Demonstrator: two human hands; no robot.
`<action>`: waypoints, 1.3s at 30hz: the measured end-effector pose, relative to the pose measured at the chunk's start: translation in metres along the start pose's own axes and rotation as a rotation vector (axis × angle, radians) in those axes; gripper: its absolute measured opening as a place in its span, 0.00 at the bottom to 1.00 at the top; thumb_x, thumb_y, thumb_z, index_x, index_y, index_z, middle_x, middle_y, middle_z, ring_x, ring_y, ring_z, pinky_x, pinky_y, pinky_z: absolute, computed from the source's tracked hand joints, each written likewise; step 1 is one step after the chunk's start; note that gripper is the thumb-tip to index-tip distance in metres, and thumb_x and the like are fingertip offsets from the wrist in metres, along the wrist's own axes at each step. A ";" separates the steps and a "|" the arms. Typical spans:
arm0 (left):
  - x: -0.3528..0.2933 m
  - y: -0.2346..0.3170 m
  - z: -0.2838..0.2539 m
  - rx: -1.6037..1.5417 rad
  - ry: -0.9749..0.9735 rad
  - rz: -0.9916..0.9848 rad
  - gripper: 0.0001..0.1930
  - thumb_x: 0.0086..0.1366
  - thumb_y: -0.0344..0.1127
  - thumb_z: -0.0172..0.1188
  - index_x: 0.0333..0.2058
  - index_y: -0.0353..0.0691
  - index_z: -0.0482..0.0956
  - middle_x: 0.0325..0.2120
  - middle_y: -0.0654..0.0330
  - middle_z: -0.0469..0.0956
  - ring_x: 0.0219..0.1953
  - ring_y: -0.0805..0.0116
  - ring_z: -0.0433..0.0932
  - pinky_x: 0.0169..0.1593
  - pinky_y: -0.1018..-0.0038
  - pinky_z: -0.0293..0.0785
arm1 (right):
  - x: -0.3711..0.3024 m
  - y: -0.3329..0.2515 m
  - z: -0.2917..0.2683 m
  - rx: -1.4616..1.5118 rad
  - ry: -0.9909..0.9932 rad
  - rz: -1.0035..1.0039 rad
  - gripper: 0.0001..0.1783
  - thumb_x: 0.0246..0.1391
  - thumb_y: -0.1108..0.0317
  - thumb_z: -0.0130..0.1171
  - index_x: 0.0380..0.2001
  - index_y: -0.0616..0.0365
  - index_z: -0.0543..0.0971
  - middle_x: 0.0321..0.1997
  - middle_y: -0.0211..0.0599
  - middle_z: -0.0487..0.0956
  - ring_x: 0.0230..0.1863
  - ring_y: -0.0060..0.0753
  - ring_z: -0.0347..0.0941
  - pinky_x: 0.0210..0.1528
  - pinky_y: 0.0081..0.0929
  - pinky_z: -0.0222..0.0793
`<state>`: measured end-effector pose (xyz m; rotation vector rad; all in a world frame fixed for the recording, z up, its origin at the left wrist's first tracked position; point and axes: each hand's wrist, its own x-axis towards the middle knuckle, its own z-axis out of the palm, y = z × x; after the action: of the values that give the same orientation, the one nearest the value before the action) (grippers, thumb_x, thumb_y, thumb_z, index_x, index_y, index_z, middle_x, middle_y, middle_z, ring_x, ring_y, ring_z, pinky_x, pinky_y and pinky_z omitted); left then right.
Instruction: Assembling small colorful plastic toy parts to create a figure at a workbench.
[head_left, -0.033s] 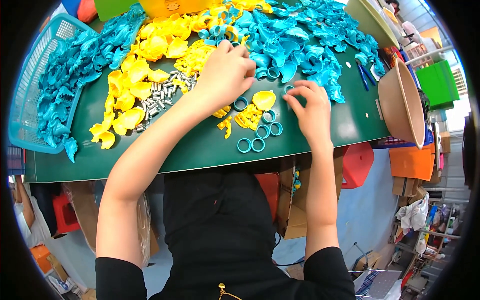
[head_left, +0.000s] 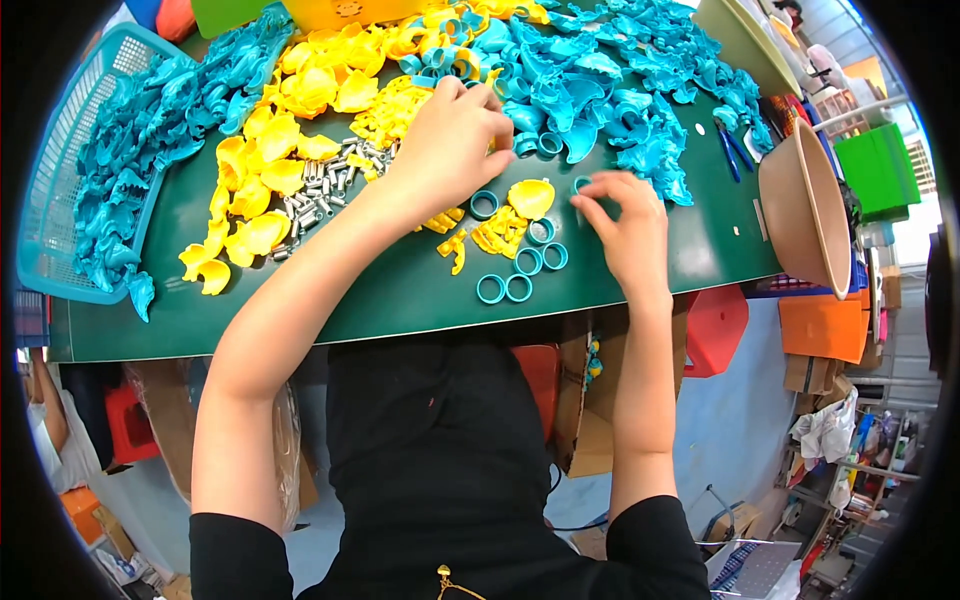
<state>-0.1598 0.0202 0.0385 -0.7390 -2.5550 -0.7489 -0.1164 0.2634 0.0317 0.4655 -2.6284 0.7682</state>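
Note:
My left hand [head_left: 455,145] reaches over the yellow and blue heap with bent fingers, the thumb apart from them; its fingertips are partly hidden and nothing shows in its grasp. At the tips of my right hand [head_left: 632,225], thumb and forefinger pinch a small blue ring [head_left: 581,184], partly covered by the fingers. Between the hands lie a loose blue ring [head_left: 484,193], a yellow shell-shaped piece [head_left: 531,199] and a cluster of small yellow pieces [head_left: 499,233]. Nearer the table's edge rest several more blue rings [head_left: 528,273], flat and close together.
Silver metal cylinders [head_left: 322,190] lie beside yellow shell pieces [head_left: 258,236] on the green table [head_left: 400,290]. A large blue heap [head_left: 575,95] spreads across the back. At left stands a blue basket [head_left: 45,235] of blue pieces; a beige tub [head_left: 800,205] and blue-handled pliers [head_left: 733,155] are at right.
My right hand has come down very slightly toward me with the ring at its fingertips. The left hand stays nearly in place over the heap.

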 end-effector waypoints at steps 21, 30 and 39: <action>0.001 0.009 -0.010 0.099 -0.280 -0.093 0.07 0.58 0.44 0.67 0.28 0.51 0.85 0.38 0.69 0.79 0.52 0.61 0.66 0.58 0.54 0.52 | 0.002 -0.003 -0.012 -0.046 -0.075 -0.084 0.06 0.52 0.70 0.67 0.35 0.56 0.85 0.44 0.36 0.81 0.46 0.40 0.75 0.49 0.33 0.69; -0.079 0.014 -0.080 0.095 0.019 0.015 0.07 0.59 0.33 0.66 0.37 0.44 0.86 0.43 0.67 0.82 0.50 0.59 0.73 0.59 0.60 0.63 | -0.024 -0.054 -0.021 0.138 -0.112 -0.062 0.20 0.54 0.65 0.66 0.49 0.59 0.81 0.60 0.46 0.77 0.61 0.46 0.71 0.62 0.39 0.64; -0.177 -0.022 -0.167 0.273 0.115 -0.446 0.10 0.55 0.21 0.64 0.36 0.40 0.84 0.38 0.62 0.81 0.48 0.58 0.74 0.55 0.65 0.68 | -0.052 -0.085 0.033 -0.179 -0.251 -0.103 0.46 0.57 0.52 0.64 0.74 0.49 0.55 0.79 0.53 0.44 0.78 0.64 0.38 0.75 0.54 0.43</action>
<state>0.0013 -0.1598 0.0763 -0.0356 -2.6666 -0.5300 -0.0445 0.1877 0.0217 0.6779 -2.8435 0.4630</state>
